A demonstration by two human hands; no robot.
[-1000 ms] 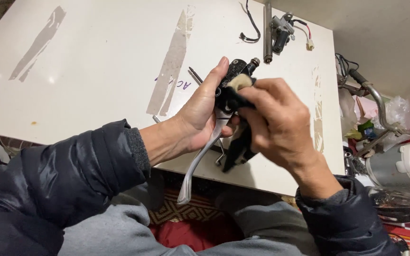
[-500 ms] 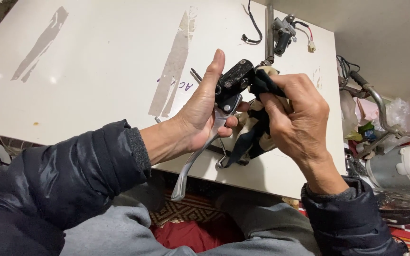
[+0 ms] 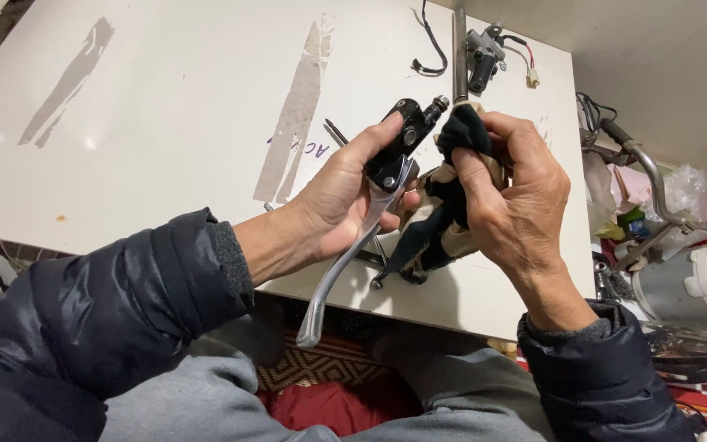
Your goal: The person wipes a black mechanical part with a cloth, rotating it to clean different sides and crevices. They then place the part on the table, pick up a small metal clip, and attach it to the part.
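Observation:
My left hand (image 3: 339,196) grips a motorcycle brake lever assembly (image 3: 398,147), a black housing with a long silver lever (image 3: 337,270) pointing down toward my lap. My right hand (image 3: 511,192) holds a dirty black and cream rag (image 3: 443,205) bunched against the right side of the black housing. Both hands are above the near edge of a white table (image 3: 165,123).
At the table's far edge lie a grey metal rod (image 3: 458,49), a grey switch unit with wires (image 3: 484,57) and a black cable (image 3: 429,41). A thin screwdriver (image 3: 335,131) lies behind my left hand. Chrome handlebar parts (image 3: 656,196) and plastic bags crowd the right side.
My right hand has slid the rag from the top of the housing to its right side. My left hand has tilted the assembly, showing more of the black housing and lever.

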